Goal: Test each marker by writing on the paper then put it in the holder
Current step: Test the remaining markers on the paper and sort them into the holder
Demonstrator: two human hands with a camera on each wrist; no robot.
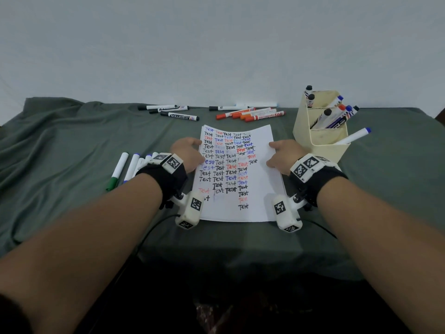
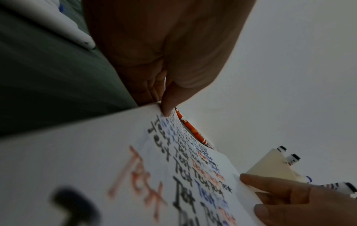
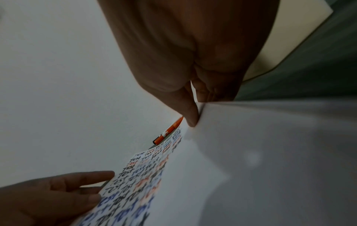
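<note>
I see both bare forearms coming in from the lower corners of the head view and meeting toward the middle of the frame. Each wrist wears a black strap with a white camera block. My left hand (image 1: 186, 153) sits left of centre, thumb (image 2: 168, 105) pressed against the curled fingers in a pinch. My right hand (image 1: 284, 154) mirrors it right of centre, thumb (image 3: 190, 116) likewise closed against the fingers.
</note>
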